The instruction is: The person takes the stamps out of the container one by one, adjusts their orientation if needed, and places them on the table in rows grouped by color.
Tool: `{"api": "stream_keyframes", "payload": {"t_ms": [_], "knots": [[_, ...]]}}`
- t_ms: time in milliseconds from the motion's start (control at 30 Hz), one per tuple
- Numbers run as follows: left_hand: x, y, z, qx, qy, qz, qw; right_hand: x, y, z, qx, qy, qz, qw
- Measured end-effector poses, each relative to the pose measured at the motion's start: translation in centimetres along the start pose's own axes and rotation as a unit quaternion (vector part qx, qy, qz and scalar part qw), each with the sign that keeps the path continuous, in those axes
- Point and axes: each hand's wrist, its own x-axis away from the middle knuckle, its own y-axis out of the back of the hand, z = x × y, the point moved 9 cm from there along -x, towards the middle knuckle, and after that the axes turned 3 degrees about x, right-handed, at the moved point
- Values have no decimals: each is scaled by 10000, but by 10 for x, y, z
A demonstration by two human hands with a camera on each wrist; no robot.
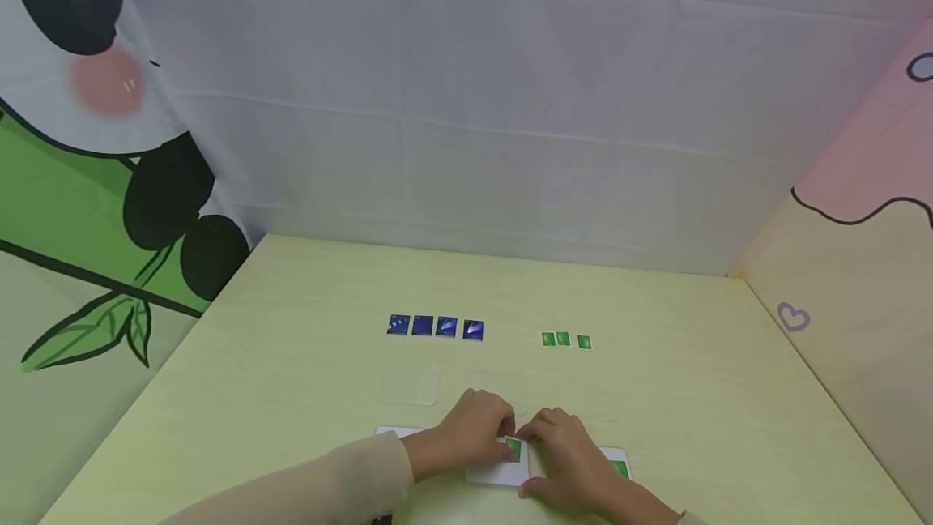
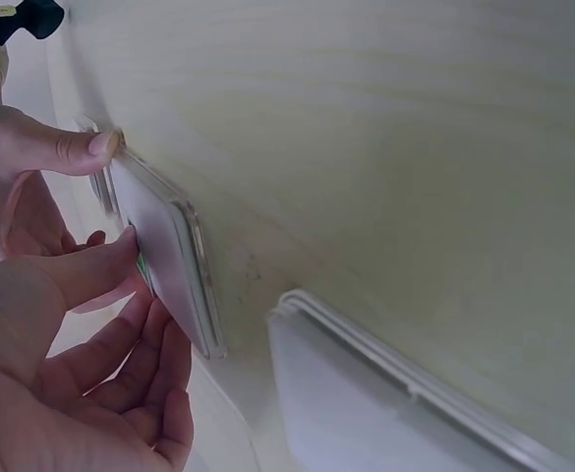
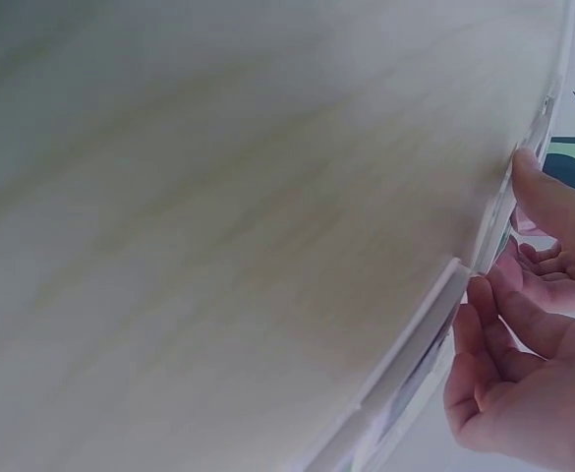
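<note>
A white square plate (image 1: pixel 499 475) lies near the table's front, with a small green card (image 1: pixel 513 447) on it. My left hand (image 1: pixel 475 429) pinches that card between thumb and fingers, hiding part of the plate. On the plate's right side, my right hand (image 1: pixel 574 460) holds its edge, thumb at the near corner and fingertips at the far one. In the left wrist view the plate (image 2: pixel 164 236) looks layered, with a clear rim. Another white plate (image 1: pixel 398 431) is partly covered by the left arm; a third (image 1: pixel 615 454), bearing a green card (image 1: pixel 621 467), sits behind the right hand.
Several blue cards (image 1: pixel 422 326) form a row farther back. Three small green cards (image 1: pixel 564 339) lie to their right. Clear square covers (image 1: pixel 408 386) are spread between the cards and plates. A dark object (image 1: pixel 381 520) shows at the bottom edge. Printed cloth walls surround the table (image 1: pixel 291 330).
</note>
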Motion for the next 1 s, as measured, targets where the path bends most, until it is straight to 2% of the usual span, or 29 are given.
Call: {"api": "stream_keyframes", "payload": {"t_ms": [367, 633, 1000], "knots": [[0, 3, 2, -209, 228, 75, 9995, -1, -2, -1, -57, -109, 137, 9998], [0, 10, 5, -103, 328, -107, 9994, -1, -5, -6, -122, -218, 258, 9994], [-3, 13, 11, 540, 310, -14, 9981, -1, -5, -5, -120, -248, 297, 9992]]}}
